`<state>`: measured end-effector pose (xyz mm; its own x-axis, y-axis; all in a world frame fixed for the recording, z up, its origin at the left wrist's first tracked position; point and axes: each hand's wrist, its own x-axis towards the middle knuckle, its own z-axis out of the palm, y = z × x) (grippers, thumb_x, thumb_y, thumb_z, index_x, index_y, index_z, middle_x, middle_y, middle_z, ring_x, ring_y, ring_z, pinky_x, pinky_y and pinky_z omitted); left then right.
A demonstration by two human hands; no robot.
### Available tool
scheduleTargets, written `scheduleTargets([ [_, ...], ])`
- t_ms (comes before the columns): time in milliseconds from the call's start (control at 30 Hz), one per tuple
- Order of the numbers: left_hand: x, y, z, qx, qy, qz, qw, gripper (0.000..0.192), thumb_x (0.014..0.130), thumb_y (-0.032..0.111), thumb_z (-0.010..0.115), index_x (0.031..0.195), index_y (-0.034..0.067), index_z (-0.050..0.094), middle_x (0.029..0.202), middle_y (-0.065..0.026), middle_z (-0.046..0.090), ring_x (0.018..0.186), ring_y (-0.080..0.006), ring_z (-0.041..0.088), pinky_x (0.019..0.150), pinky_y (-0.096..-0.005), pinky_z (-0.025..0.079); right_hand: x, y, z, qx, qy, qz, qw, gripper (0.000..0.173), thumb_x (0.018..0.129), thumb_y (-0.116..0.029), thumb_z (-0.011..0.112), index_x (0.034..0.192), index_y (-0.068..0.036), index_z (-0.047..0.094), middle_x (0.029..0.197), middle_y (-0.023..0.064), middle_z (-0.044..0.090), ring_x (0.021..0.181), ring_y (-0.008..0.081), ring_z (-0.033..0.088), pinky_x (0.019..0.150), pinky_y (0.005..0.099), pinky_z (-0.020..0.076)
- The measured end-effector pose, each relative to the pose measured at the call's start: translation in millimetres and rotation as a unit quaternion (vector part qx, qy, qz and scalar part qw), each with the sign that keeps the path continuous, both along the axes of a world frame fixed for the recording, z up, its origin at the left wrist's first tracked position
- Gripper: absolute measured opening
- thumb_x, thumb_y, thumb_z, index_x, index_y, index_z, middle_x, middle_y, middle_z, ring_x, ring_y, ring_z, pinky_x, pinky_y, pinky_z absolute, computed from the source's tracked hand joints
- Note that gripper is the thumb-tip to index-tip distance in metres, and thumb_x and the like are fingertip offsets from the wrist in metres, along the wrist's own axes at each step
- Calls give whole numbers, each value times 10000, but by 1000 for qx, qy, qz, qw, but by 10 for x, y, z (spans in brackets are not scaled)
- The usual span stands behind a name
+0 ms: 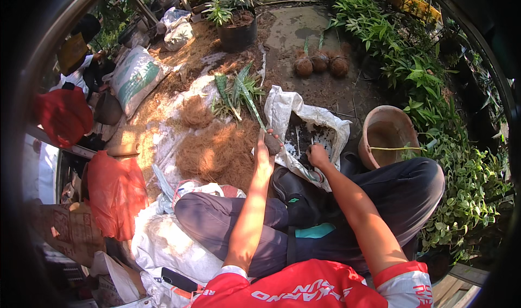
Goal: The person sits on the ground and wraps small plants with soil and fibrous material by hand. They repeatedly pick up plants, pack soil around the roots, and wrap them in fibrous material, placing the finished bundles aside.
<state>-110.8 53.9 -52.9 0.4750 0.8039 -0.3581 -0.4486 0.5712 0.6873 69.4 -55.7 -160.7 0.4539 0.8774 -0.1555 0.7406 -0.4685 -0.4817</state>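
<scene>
My left hand grips a dark ball of soil at the base of a snake plant leaf, which points up and away from me. My right hand is inside the rolled-down opening of a white woven sack, its fingers curled at the dark potting soil. Whether soil lies in those fingers is hidden. Left of the sack spreads a heap of brown coconut fibre. More cut snake plant leaves lie beyond it.
Three fibre-wrapped balls with leaves stand on the path ahead. A clay-coloured pot sits at right beside leafy plants. Further left are a filled sack, a red plastic bag and another person. A phone lies near my left side.
</scene>
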Motion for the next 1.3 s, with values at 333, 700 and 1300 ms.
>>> scheduleTargets([
  [333, 40, -2, 19, -4, 36, 7, 999, 387, 955, 439, 470, 1010, 71, 574, 822, -62, 589, 615, -176, 579, 602, -307, 506, 118, -84, 61, 29, 59, 5, 998, 191, 835, -153, 604, 912, 14, 654, 958, 230, 634, 916, 401, 592, 804, 462, 465],
  [700, 83, -80, 36, 39, 62, 26, 997, 411, 960, 438, 455, 1031, 54, 584, 804, -58, 594, 629, -169, 584, 626, -302, 486, 163, -28, 179, 156, 63, -6, 986, 200, 852, -169, 600, 920, 19, 612, 884, 224, 642, 881, 404, 601, 778, 454, 468],
  [1300, 67, -52, -12, 40, 70, 24, 996, 415, 961, 425, 459, 1006, 35, 592, 801, -69, 594, 637, -168, 585, 602, -299, 511, 538, 312, 713, 159, 455, -175, 859, 200, 843, -270, 676, 917, -85, 671, 818, -3, 662, 658, 73, 527, 586, 226, 395],
])
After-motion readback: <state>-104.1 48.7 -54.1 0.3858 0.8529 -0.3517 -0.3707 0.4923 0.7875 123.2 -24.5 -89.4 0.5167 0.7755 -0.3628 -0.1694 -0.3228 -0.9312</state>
